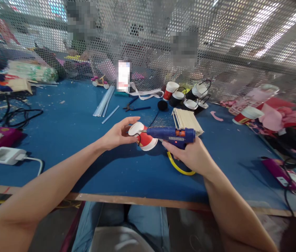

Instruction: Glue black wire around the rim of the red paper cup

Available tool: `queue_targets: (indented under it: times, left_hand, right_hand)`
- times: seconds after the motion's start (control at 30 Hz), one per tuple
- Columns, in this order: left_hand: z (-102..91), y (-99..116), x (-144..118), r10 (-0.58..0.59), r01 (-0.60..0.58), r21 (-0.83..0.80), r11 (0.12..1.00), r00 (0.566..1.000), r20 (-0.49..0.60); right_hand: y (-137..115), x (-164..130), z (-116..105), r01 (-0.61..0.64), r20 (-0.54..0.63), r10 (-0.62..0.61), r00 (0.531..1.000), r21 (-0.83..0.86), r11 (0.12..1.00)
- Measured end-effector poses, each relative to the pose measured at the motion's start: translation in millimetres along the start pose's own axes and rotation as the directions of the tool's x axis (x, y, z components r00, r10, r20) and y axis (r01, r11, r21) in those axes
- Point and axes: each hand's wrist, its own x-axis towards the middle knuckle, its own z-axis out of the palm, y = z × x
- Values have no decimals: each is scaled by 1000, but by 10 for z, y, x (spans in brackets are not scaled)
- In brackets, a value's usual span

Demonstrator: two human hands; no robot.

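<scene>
My left hand (120, 134) is closed around a red and white paper cup (148, 140), tilted on its side with its white base facing up and left. A thin black cord loops along the cup near my fingers. My right hand (189, 154) grips a blue glue gun (167, 133). The gun's metal nozzle points left and sits at the cup's base; whether it touches I cannot tell. A small red light glows on the gun. Below it curves a yellow tube (178, 168), partly hidden by my right hand.
Several cups with black cord loops (178, 97) stand at the back. Glue sticks (104, 101), pliers (132, 105), a black cord ball (162, 105) and a wooden stick stand (187, 120) lie nearer. Purple power strips (3, 138) flank both sides; a perforated metal screen (148, 45) rises behind.
</scene>
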Motion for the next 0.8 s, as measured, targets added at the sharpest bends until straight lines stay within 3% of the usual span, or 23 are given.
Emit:
queue_targets:
  times: [0.57, 0.8]
  left_hand:
    - [5, 0, 5, 76, -78, 24, 997, 996, 51]
    - [12, 2, 2, 54, -56, 34, 998, 997, 50]
  right_hand:
    - [-28, 51, -77, 56, 66, -58, 996, 25, 998]
    - [17, 97, -66, 17, 38, -15, 999, -42, 999]
